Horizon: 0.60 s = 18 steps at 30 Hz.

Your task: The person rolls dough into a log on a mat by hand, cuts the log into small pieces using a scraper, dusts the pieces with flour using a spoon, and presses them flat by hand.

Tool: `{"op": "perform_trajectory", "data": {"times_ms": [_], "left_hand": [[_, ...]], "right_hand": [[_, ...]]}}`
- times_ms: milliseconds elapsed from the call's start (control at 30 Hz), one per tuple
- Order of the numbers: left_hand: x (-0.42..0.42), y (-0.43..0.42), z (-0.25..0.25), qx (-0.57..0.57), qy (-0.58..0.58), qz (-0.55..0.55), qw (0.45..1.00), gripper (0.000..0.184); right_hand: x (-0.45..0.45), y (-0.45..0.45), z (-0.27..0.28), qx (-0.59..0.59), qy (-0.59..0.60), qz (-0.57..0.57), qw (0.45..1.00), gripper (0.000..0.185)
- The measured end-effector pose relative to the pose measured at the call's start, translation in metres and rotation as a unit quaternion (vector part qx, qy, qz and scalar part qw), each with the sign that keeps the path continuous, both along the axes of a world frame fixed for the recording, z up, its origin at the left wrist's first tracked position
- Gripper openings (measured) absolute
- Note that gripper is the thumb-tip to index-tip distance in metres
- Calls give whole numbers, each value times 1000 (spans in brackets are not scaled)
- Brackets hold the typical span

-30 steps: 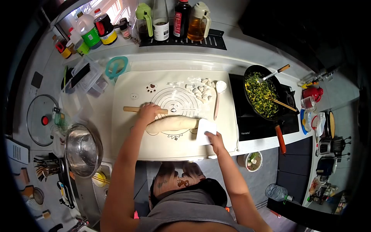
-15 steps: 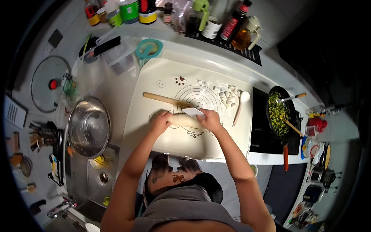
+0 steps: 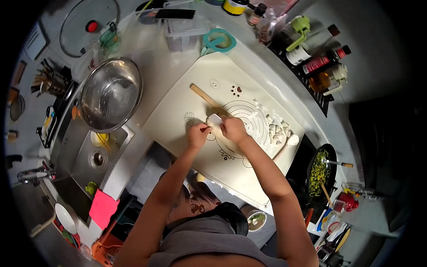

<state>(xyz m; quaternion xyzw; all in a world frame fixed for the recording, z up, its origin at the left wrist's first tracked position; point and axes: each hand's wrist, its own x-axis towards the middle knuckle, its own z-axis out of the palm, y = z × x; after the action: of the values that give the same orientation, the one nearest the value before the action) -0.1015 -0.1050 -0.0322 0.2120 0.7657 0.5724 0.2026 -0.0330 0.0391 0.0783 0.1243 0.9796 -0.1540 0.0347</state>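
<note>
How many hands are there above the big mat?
2: the left hand is by the dough's end, and the right hand holds the white scraper. No others show.

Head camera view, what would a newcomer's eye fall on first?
Likely the left hand and right hand together at the dough, mid-picture, the right holding a white scraper. Next, the shiny steel bowl at upper left and the bright pink item at lower left.

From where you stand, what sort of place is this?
Probably a home kitchen: it has a steel sink, a long-handled pan of chopped greens on a black cooktop, and dough on a printed pastry mat.
</note>
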Motion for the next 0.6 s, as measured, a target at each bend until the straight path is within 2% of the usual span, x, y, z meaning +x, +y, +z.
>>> {"op": "perform_trajectory", "data": {"times_ms": [200, 400, 500, 600], "left_hand": [[2, 2, 2, -32, -13, 28, 999, 16], [5, 2, 5, -20, -7, 58, 998, 15], [7, 2, 10, -12, -9, 72, 997, 14], [6, 1, 17, -22, -11, 69, 997, 14]], "right_hand": [[-7, 5, -7, 18, -16, 79, 997, 13], [-10, 8, -22, -1, 32, 141, 989, 12], [-12, 12, -27, -28, 49, 131, 990, 13], [-12, 4, -26, 1, 12, 138, 990, 9]]}}
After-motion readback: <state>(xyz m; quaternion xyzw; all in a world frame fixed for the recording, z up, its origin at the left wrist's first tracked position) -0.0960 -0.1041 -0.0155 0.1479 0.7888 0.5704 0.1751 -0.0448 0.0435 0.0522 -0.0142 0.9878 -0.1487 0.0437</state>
